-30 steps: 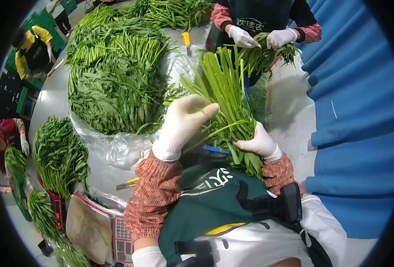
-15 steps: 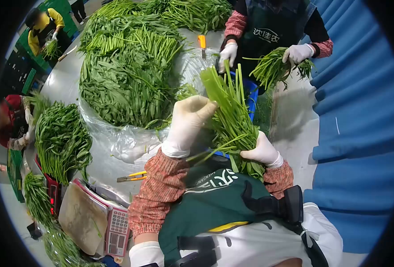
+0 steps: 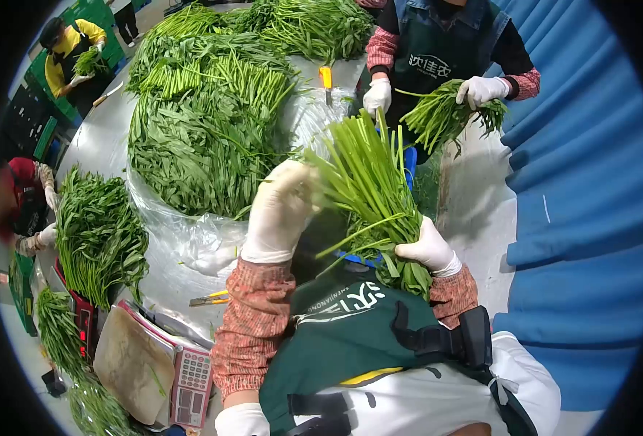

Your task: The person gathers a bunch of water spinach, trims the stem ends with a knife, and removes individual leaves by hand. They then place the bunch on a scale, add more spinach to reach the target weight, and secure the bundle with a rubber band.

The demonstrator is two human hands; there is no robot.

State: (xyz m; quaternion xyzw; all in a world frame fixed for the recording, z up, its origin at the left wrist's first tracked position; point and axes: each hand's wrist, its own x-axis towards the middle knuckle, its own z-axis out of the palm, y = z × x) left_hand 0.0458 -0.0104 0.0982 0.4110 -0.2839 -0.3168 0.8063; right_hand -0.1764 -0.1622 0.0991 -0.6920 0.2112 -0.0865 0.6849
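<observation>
A bunch of long-stemmed leafy greens (image 3: 369,171) slants before the green apron (image 3: 347,312), cut stems upward, its leafy end clamped in the right hand (image 3: 430,251). The left hand (image 3: 278,211) is beside the stems; blur hides whether its fingertips meet. Beyond, heaped greens (image 3: 198,145) cover the tabletop (image 3: 92,149) near an orange-handled knife (image 3: 326,78).

Heap of greens (image 3: 205,138) on table (image 3: 96,142); scale (image 3: 143,363) nearer, at left; bundle (image 3: 376,182) in right hand (image 3: 430,248); curtain (image 3: 576,218) at right.

Stems (image 3: 369,171) are bright green, gloved hands (image 3: 430,249) white, sleeves (image 3: 255,320) flecked orange, the drape (image 3: 576,247) blue.
</observation>
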